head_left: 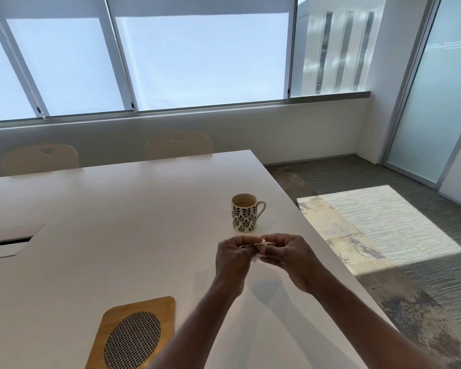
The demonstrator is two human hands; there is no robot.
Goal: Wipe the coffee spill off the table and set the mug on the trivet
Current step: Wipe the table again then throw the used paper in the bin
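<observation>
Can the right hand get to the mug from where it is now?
Probably yes: the mug stands just beyond the right hand with bare table between, but both hands are busy with a small white wad.

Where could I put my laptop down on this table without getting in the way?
The widest bare stretch of the table lies between the cable hatch and the mug. More runs toward the chairs. It is crowded near the right edge, where both hands work a tissue, and at the trivet.

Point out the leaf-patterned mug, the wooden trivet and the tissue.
White mug with dark leaf pattern (244,217): head view, patterned side wall.
Wooden trivet with woven oval inset (132,339): head view, woven inset.
Small white tissue (264,243): head view, crumpled edge between both hands.
</observation>
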